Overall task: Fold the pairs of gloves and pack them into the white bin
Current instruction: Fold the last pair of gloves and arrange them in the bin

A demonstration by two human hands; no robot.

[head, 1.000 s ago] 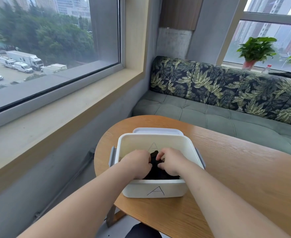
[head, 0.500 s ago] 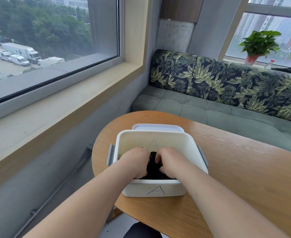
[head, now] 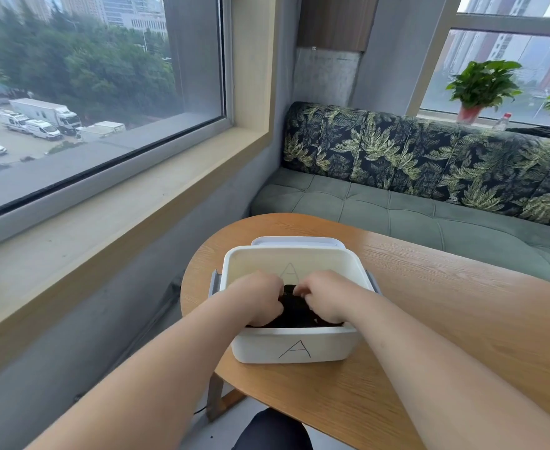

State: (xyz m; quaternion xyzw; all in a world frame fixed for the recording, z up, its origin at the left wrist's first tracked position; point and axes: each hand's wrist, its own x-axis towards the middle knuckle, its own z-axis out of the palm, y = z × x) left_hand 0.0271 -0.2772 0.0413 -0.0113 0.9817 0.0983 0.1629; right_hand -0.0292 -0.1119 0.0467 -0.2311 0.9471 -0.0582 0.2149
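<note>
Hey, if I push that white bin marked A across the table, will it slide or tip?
Probably slides rather than tips: the white bin looks wide, low and flat-bottomed on the smooth wooden table. Likely light too: thin-looking plastic, with only soft black gloves visible inside.

White bin (head: 291,350), black hand-drawn "A" on near wall, pale grey side handles (head: 214,282). Black gloves (head: 294,315) inside. Light brown wood-grain counter (head: 462,319). Plain muted grey-green sofa seat (head: 397,216); sofa backrest (head: 429,157) black with green and yellowish fern-leaf print. Bright green plant (head: 484,82), pinkish-red pot (head: 468,113). Beige window sill (head: 137,203), grey wall (head: 121,303) under it.
</note>
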